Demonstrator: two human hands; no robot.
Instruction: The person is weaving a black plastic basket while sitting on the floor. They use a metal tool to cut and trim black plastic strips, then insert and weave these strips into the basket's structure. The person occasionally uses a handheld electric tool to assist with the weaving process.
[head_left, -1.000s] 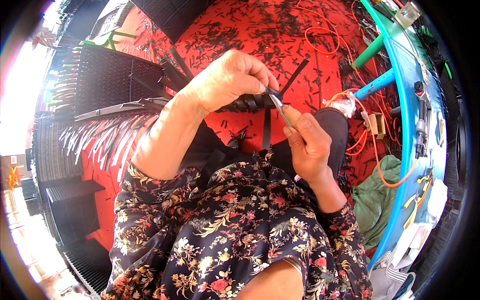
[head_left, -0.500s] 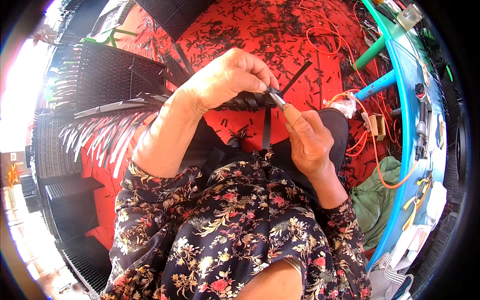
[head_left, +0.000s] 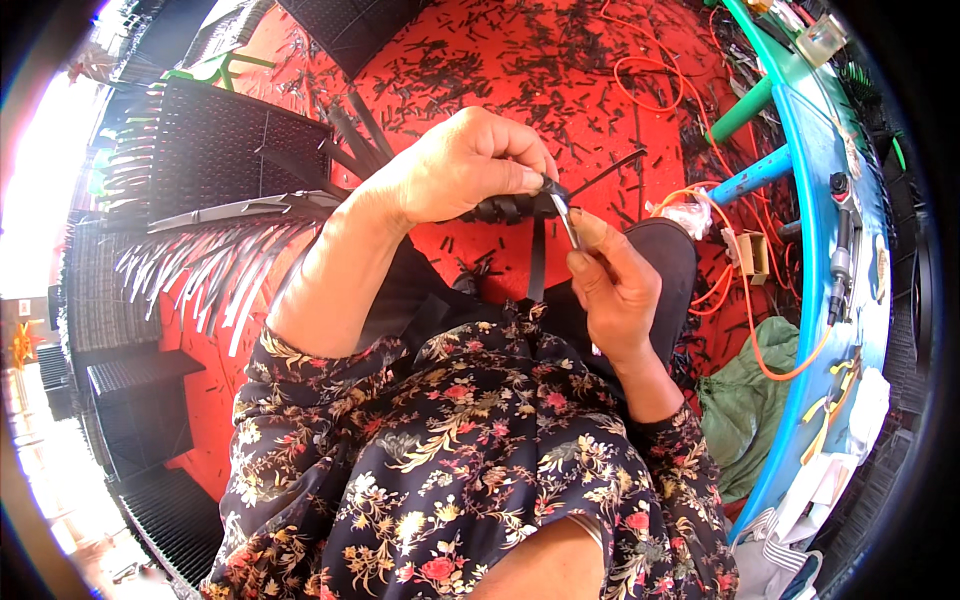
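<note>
My left hand [head_left: 465, 168] is closed, thumb and fingers pinching the end of a black woven band [head_left: 497, 209] above my lap. Its flat strips wrap over one another, and one loose black strip [head_left: 538, 255] hangs down toward my shirt. Another thin strip [head_left: 612, 172] sticks out to the right. In my right hand [head_left: 620, 285] is a slim metal tool with a narrow blade [head_left: 566, 222], held between thumb and fingers. Its tip meets the band just beside my left fingertips; the handle is hidden in my grip. Tape covers part of a right finger.
At left stands a large black woven panel [head_left: 225, 140] with many loose strip ends [head_left: 215, 275]. Black scraps [head_left: 480, 60] litter the red floor. Along the right runs a blue table edge [head_left: 800, 200] with a power tool [head_left: 842, 250], an orange hose [head_left: 755, 330] and a green cloth [head_left: 750, 410].
The blade has turned steeper, and my right hand has shifted slightly down with its thumb and fingers rearranged. The thin strip at right now lies lower. My left hand stays almost in place.
</note>
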